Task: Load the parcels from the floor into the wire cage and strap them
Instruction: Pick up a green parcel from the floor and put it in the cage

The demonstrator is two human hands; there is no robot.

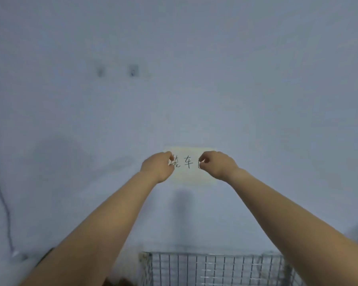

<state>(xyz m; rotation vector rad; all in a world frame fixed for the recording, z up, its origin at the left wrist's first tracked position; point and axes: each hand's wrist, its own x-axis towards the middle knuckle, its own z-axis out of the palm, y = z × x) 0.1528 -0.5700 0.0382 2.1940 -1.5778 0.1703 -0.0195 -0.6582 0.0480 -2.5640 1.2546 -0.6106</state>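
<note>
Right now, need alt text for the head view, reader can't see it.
Two hands hold a pale paper sign with handwritten characters against a plain wall, the left hand pinching its left edge and the right hand its right edge. A wire cage shows at the frame's bottom, and a cable hangs at far left.

Both arms reach up to the wall. The left hand and right hand, fingers curled, pinch the sides of a handwritten paper. The cage stands below, and a cable hangs at left.
</note>
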